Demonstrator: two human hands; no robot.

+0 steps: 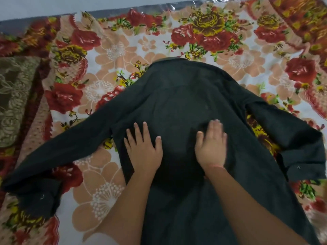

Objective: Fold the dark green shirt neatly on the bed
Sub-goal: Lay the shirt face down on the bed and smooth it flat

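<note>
**Both palms flat on shirt**

Left hand and right hand open, fingers spread, pressed side by side on the shirt. Shirt spread back-up mid-bed, collar toward the far edge, sleeves splayed toward both side edges over the floral blanket.

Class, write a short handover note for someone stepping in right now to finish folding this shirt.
Left hand: open, flat on the shirt's back.
Right hand: open, flat beside it, blurred.
Shirt: face down on the floral blanket, collar away from you, both sleeves spread out sideways.
Done: laid out.
Left: fold both sleeves in, then the body.
</note>
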